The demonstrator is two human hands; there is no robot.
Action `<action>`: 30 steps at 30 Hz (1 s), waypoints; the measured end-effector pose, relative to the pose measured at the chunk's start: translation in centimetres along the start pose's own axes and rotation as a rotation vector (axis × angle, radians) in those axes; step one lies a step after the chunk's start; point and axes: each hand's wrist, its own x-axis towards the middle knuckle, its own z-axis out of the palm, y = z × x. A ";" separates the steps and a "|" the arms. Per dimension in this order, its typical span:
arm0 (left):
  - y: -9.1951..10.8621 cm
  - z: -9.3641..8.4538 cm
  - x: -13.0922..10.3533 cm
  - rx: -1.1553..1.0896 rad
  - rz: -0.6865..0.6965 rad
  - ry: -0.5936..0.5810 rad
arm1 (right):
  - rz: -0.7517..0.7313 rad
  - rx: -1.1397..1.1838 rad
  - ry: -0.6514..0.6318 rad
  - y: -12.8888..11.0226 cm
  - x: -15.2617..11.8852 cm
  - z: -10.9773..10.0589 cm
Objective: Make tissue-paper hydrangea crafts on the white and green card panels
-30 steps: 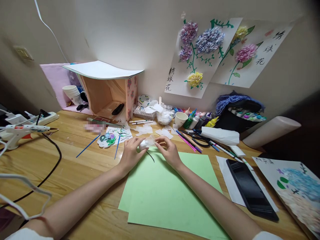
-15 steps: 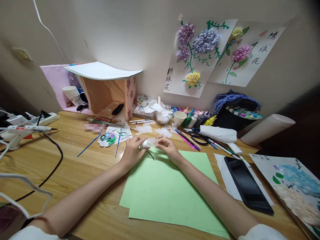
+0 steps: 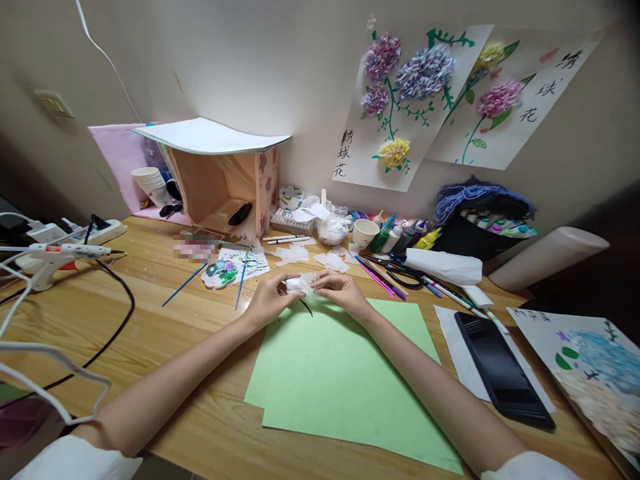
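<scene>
Between my two hands, above the far edge of the green paper (image 3: 345, 373), is a small white tissue-paper bundle (image 3: 299, 283) with a thin translucent sheet around it. My left hand (image 3: 270, 300) grips its left side, thumb below and fingers on top. On the right, my right hand (image 3: 344, 293) pinches the thin sheet between thumb and fingertips. A thin black stem (image 3: 307, 308) sticks out below the bundle; where it joins is hidden. Cut white paper pieces (image 3: 333, 261) lie just beyond my hands.
A glue gun (image 3: 55, 260) with cables is at the left. Paintbrushes (image 3: 241, 285) lie left of my hands. Behind stand a paper cup (image 3: 365, 233) and paint bottles (image 3: 384, 232). Scissors (image 3: 403, 272), pens and a phone (image 3: 503, 370) lie to the right.
The view has shifted slightly, so most things sit a little further right. Both hands still hold the bundle; my right hand has come slightly closer to it with the thin sheet.
</scene>
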 end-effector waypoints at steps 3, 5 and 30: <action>0.1 -0.1 0.0 -0.050 -0.059 0.001 | 0.014 0.026 -0.028 -0.5 -0.1 0.1; 0.0 -0.1 -0.1 -0.094 -0.062 -0.017 | 0.009 -0.001 -0.075 -1.0 -0.2 0.2; 0.3 0.3 0.5 -0.767 -0.399 -0.077 | 0.175 0.119 0.170 -1.7 -0.3 2.2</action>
